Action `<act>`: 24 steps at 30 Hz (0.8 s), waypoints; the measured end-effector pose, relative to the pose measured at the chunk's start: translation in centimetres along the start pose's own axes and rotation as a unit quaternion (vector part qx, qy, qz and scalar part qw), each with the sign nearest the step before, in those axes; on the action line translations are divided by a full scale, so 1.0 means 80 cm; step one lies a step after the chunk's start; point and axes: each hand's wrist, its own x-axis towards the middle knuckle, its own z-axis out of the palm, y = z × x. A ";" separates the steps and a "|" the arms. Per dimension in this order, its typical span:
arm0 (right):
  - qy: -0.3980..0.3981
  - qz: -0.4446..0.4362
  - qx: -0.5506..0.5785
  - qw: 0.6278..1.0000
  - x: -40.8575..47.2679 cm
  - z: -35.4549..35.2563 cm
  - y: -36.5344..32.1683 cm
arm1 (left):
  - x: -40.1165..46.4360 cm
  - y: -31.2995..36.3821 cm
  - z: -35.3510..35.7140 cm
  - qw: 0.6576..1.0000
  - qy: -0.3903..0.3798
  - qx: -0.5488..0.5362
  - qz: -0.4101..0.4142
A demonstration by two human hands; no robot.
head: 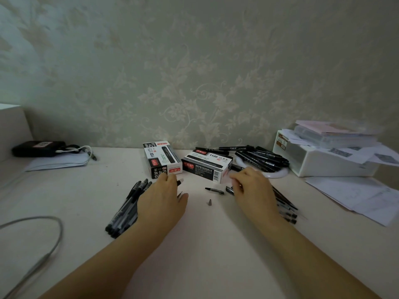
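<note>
— Where's the slim black refill [214,190]?
— On the desk [205,244], between the hands. The right hand [252,186] pinches a black cap [229,189]; the left hand [164,197]: can't tell. 2 cardboard boxes [162,158] closed; the round dish [278,174] holds markers [262,158].

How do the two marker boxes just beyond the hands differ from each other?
The left box points its long side away from the viewer; the right box lies crosswise. The left box's 1120 reads sideways, the right box's upright. The left box turns a black end panel to the left hand; the right box turns a barcoded side to the right hand. Both are black, white and red.
</note>
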 end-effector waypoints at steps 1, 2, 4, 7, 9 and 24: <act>-0.002 -0.022 0.014 1.000 -0.002 0.003 -0.008 | -0.001 -0.001 0.000 1.000 -0.012 0.012 -0.003; -0.006 -0.041 0.023 0.999 -0.004 0.006 -0.014 | -0.002 -0.001 0.001 0.999 -0.024 0.025 -0.002; -0.010 -0.073 0.034 0.997 -0.007 0.011 -0.023 | -0.003 -0.002 0.001 0.998 -0.040 0.044 -0.003; -0.029 -0.099 0.046 0.994 -0.009 0.015 -0.028 | -0.002 0.000 0.002 0.997 -0.053 0.050 -0.001; -0.043 -0.110 0.052 0.992 -0.010 0.016 -0.028 | -0.001 0.001 0.004 0.997 -0.054 0.061 0.004; -0.085 -0.086 0.082 0.989 -0.015 0.016 -0.029 | 0.006 -0.002 0.011 0.994 -0.042 0.100 0.028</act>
